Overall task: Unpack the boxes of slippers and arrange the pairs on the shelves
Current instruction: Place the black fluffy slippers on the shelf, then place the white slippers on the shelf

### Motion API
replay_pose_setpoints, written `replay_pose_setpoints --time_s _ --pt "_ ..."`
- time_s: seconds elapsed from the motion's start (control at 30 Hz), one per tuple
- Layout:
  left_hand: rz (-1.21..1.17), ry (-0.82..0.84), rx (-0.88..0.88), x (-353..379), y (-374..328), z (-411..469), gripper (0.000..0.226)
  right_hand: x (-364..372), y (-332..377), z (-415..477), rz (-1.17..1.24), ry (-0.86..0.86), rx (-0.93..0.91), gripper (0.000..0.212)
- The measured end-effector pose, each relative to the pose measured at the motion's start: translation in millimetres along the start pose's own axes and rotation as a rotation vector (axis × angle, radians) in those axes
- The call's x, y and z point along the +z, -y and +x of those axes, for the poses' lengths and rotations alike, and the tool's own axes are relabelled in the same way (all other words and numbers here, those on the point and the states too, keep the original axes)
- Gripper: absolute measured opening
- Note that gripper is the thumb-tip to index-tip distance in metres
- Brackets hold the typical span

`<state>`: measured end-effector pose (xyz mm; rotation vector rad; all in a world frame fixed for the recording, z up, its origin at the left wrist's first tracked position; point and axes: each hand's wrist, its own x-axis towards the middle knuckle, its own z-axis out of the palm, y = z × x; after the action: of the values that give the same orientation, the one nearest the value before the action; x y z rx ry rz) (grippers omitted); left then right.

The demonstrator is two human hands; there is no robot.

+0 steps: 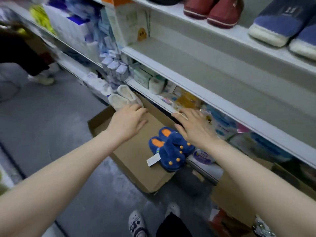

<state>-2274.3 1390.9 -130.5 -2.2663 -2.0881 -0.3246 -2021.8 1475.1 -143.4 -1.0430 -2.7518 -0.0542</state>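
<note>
An open cardboard box (136, 154) lies on the floor against the shelving. Inside it sits a pair of blue plush slippers (171, 147) with orange insoles and a white tag. A cream fluffy pair (122, 98) stands at the box's far end. My left hand (128, 122) hovers over the box with relaxed fingers, its fingertips at the cream pair. My right hand (193, 125) is spread flat above the blue pair, near the shelf edge, holding nothing. Maroon slippers (213, 11) and blue-and-white slippers (280, 28) stand on the top shelf (239, 34).
A bare grey shelf (205, 69) runs below the top one. Lower shelves hold packaged goods (188, 100) and boxes (118, 67). Another cardboard box (236, 199) stands at the right. Another person's legs (34, 69) are at far left. My shoes (136, 223) are on the grey floor.
</note>
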Motion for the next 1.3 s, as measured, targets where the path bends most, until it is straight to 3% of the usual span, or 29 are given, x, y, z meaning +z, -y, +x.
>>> replay_pose_setpoints --time_s 0.23,0.5,0.93,1.07,1.13,1.2,1.3 --pt "-0.118 0.151 -0.225 82.7 45.0 -17.4 0.039 87.5 15.9 57.2 0.137 0.22 -0.041 0.051" --pt "-0.14 0.282 -0.393 173.1 97.4 -1.5 0.04 205.1 -5.7 136.9 0.225 0.359 -0.134 0.044" --pt "-0.133 0.275 -0.566 308.9 217.0 119.3 0.066 363.2 -45.4 303.8 0.253 0.391 -0.197 0.056" --pt "-0.113 0.41 -0.629 339.6 247.1 138.2 0.075 390.1 -35.6 345.5 0.175 0.367 -0.225 0.059" --pt "-0.073 0.449 -0.628 346.7 253.8 140.1 0.069 399.7 -32.6 359.0 0.162 0.398 -0.21 0.061" --pt "-0.002 0.399 -0.609 346.3 254.9 139.7 0.046 406.6 -32.2 365.1 0.142 0.432 -0.194 0.053" --pt "-0.089 0.337 -0.655 344.0 250.5 125.2 0.024 412.5 -30.7 361.6 0.139 0.454 -0.223 0.039"
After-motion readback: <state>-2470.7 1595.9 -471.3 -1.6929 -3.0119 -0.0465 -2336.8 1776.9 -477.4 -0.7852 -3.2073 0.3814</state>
